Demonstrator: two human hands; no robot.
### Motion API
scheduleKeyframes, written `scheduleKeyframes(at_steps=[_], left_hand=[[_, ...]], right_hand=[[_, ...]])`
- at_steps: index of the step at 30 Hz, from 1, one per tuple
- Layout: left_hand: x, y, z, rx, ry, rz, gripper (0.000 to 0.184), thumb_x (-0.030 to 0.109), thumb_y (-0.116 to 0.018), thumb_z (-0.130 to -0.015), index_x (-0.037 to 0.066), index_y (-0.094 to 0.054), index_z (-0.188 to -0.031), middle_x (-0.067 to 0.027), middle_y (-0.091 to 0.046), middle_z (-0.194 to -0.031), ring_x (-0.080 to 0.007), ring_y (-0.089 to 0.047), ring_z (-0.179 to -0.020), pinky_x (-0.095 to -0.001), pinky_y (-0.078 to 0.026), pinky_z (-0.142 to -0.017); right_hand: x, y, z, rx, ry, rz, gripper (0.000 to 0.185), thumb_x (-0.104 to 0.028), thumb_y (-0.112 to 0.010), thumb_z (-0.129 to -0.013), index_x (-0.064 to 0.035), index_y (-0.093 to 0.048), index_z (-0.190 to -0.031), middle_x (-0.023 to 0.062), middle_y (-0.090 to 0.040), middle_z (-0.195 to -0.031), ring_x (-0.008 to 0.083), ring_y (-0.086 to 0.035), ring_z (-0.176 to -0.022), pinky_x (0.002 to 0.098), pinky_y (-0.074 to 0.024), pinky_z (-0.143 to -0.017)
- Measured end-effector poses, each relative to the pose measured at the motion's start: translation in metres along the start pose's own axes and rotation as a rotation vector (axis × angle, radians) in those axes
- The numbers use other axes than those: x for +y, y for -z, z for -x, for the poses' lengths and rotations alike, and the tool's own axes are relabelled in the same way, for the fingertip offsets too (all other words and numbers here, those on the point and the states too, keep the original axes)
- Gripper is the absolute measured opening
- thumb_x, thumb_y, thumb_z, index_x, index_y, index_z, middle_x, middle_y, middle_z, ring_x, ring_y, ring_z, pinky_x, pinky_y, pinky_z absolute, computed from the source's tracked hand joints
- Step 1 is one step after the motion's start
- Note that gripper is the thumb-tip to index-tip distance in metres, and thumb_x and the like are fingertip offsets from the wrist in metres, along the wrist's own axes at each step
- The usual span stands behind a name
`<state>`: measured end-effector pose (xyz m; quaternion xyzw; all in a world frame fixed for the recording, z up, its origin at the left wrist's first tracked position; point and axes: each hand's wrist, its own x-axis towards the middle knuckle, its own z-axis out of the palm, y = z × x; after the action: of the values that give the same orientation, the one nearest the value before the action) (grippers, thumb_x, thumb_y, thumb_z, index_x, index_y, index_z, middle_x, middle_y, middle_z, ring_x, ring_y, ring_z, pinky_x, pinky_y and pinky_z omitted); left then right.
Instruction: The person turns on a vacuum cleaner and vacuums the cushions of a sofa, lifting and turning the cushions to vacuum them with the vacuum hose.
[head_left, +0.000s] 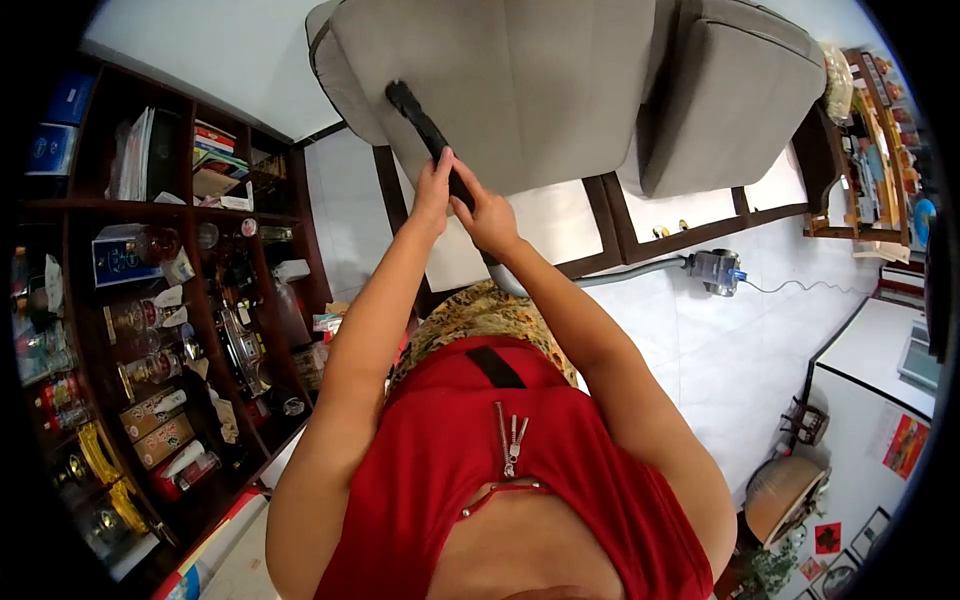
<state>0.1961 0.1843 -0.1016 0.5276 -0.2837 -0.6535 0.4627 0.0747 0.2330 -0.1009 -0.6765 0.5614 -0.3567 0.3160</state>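
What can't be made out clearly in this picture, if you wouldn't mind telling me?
All in the head view:
- Part of the black vacuum nozzle: covered by the left hand and right hand.
- A stretch of the grey hose: hidden behind the right forearm.
- The top of the larger grey cushion: cut off by the upper edge.
- Lettering on the stacked books: too small to read.

From my remote feed, the pale floor [670, 340] runs before the sofa [570, 225], a vacuum unit [716, 271] resting on it near the sofa's front. Left of the sofa I see dark shelves [100, 206] carrying books [213, 145], blue boxes [50, 148] and, dimly, probably bottles [152, 370].
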Motion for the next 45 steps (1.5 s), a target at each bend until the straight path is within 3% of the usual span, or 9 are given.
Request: scheduleKeyframes(at_steps=[7, 9, 14, 17, 20, 28, 35, 38, 45], left_hand=[[-0.148, 0.03, -0.003, 0.299, 0.531, 0.026, 0.047, 0.052, -0.058, -0.095, 0.008, -0.061, -0.111, -0.0044, -0.061, -0.1, -0.0211, -0.057, -0.092, -0.0379, -0.047, -0.078], [-0.126, 0.021, 0.02, 0.239, 0.428, 0.023, 0.044, 0.049, -0.059, -0.095, 0.008, -0.059, -0.112, -0.0032, -0.059, -0.096, -0.0197, -0.055, -0.088, -0.0381, -0.046, -0.076], [-0.048, 0.016, 0.04, 0.164, 0.054, 0.168, 0.032, 0.04, -0.062, -0.096, 0.009, -0.053, -0.1, -0.003, -0.057, -0.086, -0.0168, -0.056, -0.076, -0.0317, -0.047, -0.07], [0.025, 0.006, 0.031, 0.141, -0.044, 0.208, 0.03, 0.034, -0.061, -0.096, 0.008, -0.047, -0.091, -0.0061, -0.055, -0.071, -0.0211, -0.057, -0.061, -0.0365, -0.05, -0.059], [0.034, 0.011, 0.009, 0.135, 0.052, 0.19, 0.03, 0.033, -0.061, -0.096, 0.008, -0.046, -0.094, -0.0076, -0.055, -0.071, -0.0221, -0.056, -0.059, -0.0374, -0.05, -0.056], [-0.056, 0.023, -0.005, 0.15, 0.206, 0.169, 0.036, 0.036, -0.059, -0.097, 0.004, -0.043, -0.1, -0.0106, -0.055, -0.074, -0.0274, -0.057, -0.061, -0.0429, -0.052, -0.06], [-0.065, 0.007, 0.004, 0.315, 0.465, 0.199, 0.033, 0.034, -0.063, -0.095, 0.006, -0.049, -0.086, -0.0093, -0.055, -0.076, -0.0257, -0.057, -0.064, -0.0433, -0.053, -0.063], [-0.092, 0.03, -0.003, 0.341, 0.28, 0.24, 0.033, 0.033, -0.066, -0.093, 0.005, -0.049, -0.089, -0.0095, -0.055, -0.077, -0.0243, -0.058, -0.064, -0.0428, -0.052, -0.06], [0.018, 0.028, 0.018, 0.268, -0.025, 0.299, 0.029, 0.033, -0.068, -0.092, 0.01, -0.051, -0.09, -0.0052, -0.051, -0.067, -0.0197, -0.051, -0.056, -0.0332, -0.046, -0.055]], right_hand=[[0.066, -0.028, 0.075, -0.361, -0.258, 0.241, 0.065, -0.039, -0.06, -0.089, -0.0361, -0.034, -0.149, 0.0231, -0.069, -0.086, 0.044, -0.066, -0.079, 0.0528, -0.0528, -0.072], [0.053, -0.023, 0.082, -0.284, -0.268, 0.148, 0.067, -0.035, -0.062, -0.088, -0.0332, -0.035, -0.149, 0.0232, -0.07, -0.086, 0.0422, -0.067, -0.078, 0.0515, -0.0537, -0.069], [0.003, -0.004, 0.051, -0.037, 0.16, 0.064, 0.065, -0.025, -0.064, -0.087, -0.0287, -0.039, -0.147, 0.0199, -0.07, -0.103, 0.0375, -0.067, -0.072, 0.0468, -0.0551, -0.062], [-0.03, -0.016, 0.015, 0.051, 0.178, 0.092, 0.066, -0.022, -0.066, -0.086, -0.0256, -0.039, -0.146, 0.0179, -0.069, -0.093, 0.039, -0.066, -0.071, 0.0463, -0.0543, -0.062], [-0.017, -0.033, 0.002, 0.0, 0.084, 0.169, 0.065, -0.027, -0.064, -0.088, -0.0296, -0.037, -0.147, 0.018, -0.069, -0.088, 0.0394, -0.065, -0.066, 0.0483, -0.0542, -0.058], [0.021, -0.029, 0.041, -0.111, 0.003, 0.228, 0.062, -0.028, -0.062, -0.089, -0.0284, -0.037, -0.146, 0.0194, -0.069, -0.085, 0.0396, -0.066, -0.066, 0.0487, -0.0543, -0.059], [0.039, -0.028, 0.061, -0.192, -0.085, 0.215, 0.065, -0.03, -0.063, -0.088, -0.0279, -0.035, -0.147, 0.0189, -0.068, -0.078, 0.0401, -0.066, -0.066, 0.0498, -0.0533, -0.06], [0.029, -0.024, 0.062, -0.112, 0.048, 0.101, 0.068, -0.029, -0.064, -0.086, -0.028, -0.035, -0.148, 0.019, -0.068, -0.078, 0.0411, -0.065, -0.066, 0.0494, -0.0535, -0.061], [-0.019, -0.017, 0.037, -0.135, 0.189, -0.159, 0.083, -0.029, -0.071, -0.08, -0.0275, -0.029, -0.152, 0.0206, -0.062, -0.098, 0.0426, -0.063, -0.085, 0.0485, -0.0525, -0.074]])
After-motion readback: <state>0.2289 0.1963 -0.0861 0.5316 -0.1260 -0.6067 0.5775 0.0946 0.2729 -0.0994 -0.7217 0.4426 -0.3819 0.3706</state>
